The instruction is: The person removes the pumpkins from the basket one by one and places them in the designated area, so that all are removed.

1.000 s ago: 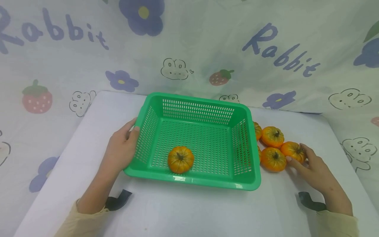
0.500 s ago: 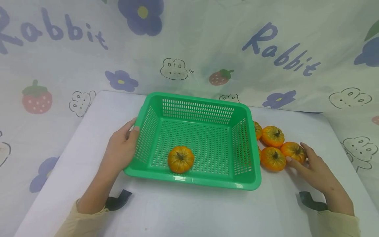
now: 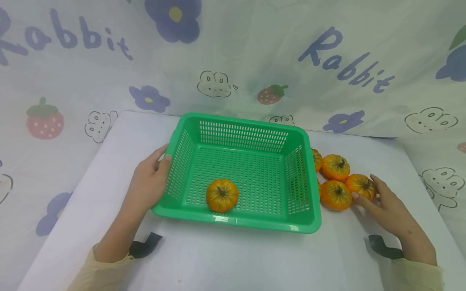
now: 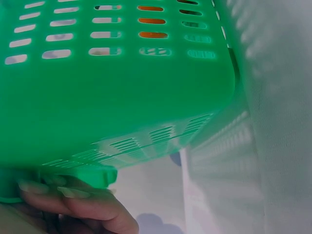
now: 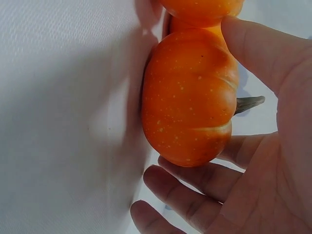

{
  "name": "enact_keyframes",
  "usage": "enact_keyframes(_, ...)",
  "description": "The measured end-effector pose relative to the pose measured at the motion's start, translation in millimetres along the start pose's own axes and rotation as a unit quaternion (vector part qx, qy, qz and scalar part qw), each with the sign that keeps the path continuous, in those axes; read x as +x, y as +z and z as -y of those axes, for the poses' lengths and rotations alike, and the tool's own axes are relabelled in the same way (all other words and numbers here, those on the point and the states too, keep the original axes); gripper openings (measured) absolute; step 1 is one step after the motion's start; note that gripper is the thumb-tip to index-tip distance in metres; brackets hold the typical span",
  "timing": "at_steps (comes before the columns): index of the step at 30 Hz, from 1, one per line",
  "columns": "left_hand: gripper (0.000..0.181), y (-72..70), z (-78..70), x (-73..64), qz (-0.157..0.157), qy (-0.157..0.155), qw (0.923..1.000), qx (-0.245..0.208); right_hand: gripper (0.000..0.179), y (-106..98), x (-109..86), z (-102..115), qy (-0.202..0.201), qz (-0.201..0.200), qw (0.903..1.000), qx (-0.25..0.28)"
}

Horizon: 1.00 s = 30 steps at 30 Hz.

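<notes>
My left hand (image 3: 149,182) grips the left rim of a green plastic basket (image 3: 236,224). In the left wrist view its fingers (image 4: 92,204) curl under that rim, beside the slotted wall. Inside the basket, close to its front wall, lies one small orange pumpkin (image 3: 222,196) with its stem up. My right hand (image 3: 387,210) is round the rightmost pumpkin (image 3: 359,186) of a group on the table. The right wrist view has the thumb at one side of this pumpkin (image 5: 190,102) and the fingers at the opposite side, its stem pointing towards the palm.
Several more pumpkins, among them a front one (image 3: 336,195) and a back one (image 3: 335,167), lie packed against the basket's right side, some partly hidden by it. The white table (image 3: 240,262) ends at a patterned cloth (image 3: 240,48) behind. Dark straps (image 3: 384,247) hang at both wrists.
</notes>
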State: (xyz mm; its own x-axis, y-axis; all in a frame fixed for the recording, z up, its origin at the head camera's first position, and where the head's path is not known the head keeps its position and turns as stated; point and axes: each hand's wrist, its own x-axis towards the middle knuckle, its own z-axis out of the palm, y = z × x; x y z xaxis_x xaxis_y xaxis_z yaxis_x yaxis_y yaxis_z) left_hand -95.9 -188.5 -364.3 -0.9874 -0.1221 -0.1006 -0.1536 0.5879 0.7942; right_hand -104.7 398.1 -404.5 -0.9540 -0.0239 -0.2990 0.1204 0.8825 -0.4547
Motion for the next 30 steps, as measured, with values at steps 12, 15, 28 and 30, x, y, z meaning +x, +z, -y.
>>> enact_keyframes(12, 0.062, 0.6, 1.6, 1.4, -0.001, 0.000, 1.0000, -0.004, 0.105, 0.1, -0.6, 1.4, 0.003, 0.001, 1.0000, 0.008)
enact_keyframes(15, 0.062, 0.6, 1.9, 1.4, -0.003, 0.002, 1.0000, -0.005, 0.105, 0.1, -0.4, 1.4, 0.003, 0.003, 0.9999, 0.010)
enact_keyframes(28, 0.061, 0.0, 1.0, 1.3, -0.003, 0.003, 1.0000, -0.006, 0.103, 1.5, 0.0, -0.5, -0.006, -0.002, 1.0000, 0.007)
enact_keyframes(30, 0.061, -0.1, 1.4, 1.5, -0.003, 0.003, 1.0000, -0.008, 0.103, 1.7, 0.2, -1.4, -0.010, -0.004, 0.9999, 0.007)
